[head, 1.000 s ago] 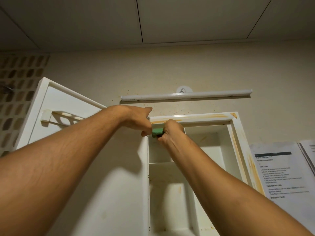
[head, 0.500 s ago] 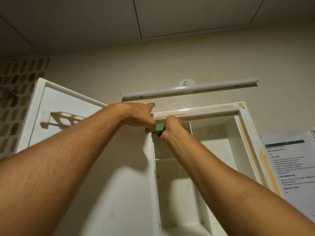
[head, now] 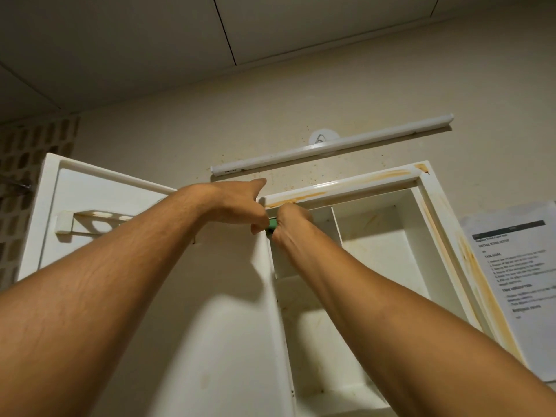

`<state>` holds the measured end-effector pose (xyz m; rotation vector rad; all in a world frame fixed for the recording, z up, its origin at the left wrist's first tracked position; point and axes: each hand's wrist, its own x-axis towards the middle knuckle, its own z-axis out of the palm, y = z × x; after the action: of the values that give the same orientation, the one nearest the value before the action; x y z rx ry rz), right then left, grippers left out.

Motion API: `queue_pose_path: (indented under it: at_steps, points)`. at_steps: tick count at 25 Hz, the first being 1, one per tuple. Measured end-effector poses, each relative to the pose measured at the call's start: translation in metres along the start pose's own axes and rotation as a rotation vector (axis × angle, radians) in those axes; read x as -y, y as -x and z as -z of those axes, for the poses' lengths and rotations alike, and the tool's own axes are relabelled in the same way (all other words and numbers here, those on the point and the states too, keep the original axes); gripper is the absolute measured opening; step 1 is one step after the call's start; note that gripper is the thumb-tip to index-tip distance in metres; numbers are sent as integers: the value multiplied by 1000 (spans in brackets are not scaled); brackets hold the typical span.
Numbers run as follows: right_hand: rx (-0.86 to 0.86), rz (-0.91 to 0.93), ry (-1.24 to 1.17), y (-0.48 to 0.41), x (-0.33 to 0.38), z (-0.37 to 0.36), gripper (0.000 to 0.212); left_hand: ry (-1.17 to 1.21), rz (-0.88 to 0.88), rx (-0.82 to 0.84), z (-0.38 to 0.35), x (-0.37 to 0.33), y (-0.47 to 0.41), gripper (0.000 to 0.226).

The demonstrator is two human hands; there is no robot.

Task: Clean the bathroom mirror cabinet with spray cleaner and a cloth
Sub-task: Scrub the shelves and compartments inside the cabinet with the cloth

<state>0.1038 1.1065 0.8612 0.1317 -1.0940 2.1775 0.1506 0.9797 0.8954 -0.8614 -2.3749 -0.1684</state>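
Note:
The white mirror cabinet (head: 421, 206) hangs open on the wall, its door (head: 126, 266) swung out to the left. Orange-brown stains run along its top and right frame. My right hand (head: 290, 221) is closed around a small green cloth (head: 272, 225) at the cabinet's upper left inner corner, where the door meets the frame. My left hand (head: 237, 206) grips the top edge of the door right beside it, the index finger pointing up. Only a sliver of the cloth shows between the two hands. No spray cleaner is in view.
A white tube light (head: 331, 144) is fixed to the wall just above the cabinet. A printed paper sheet (head: 517, 284) hangs on the wall at the right. Inside the cabinet are white shelves and a divider (head: 335, 227). A patterned tile wall (head: 27, 152) lies at the far left.
Both hands stay at the same corner of the cabinet with the cloth. The camera view has shifted slightly, so the cabinet sits more to the right in the frame.

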Motion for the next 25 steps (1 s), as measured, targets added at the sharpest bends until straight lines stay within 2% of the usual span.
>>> queue_pose_path:
  at_steps: [2,5,10,13,18,25]
  points:
    - [27,-4,12,-4,-3,2,18,19,5,4,2,0,2,104]
    - [-41,-1,56,-10,-7,17,31,12,-2,17,2,-6,9,103]
    - [-206,189,294,8,-24,58,26,11,-1,17,2,-6,12,100]
    - [-179,185,195,3,-24,52,26,25,-2,27,1,-7,10,100]
    - [-127,11,-100,-23,-20,28,35,14,-2,30,-2,-5,6,102]
    - [-111,-53,-68,-42,-35,11,44,44,10,47,0,-5,6,101]
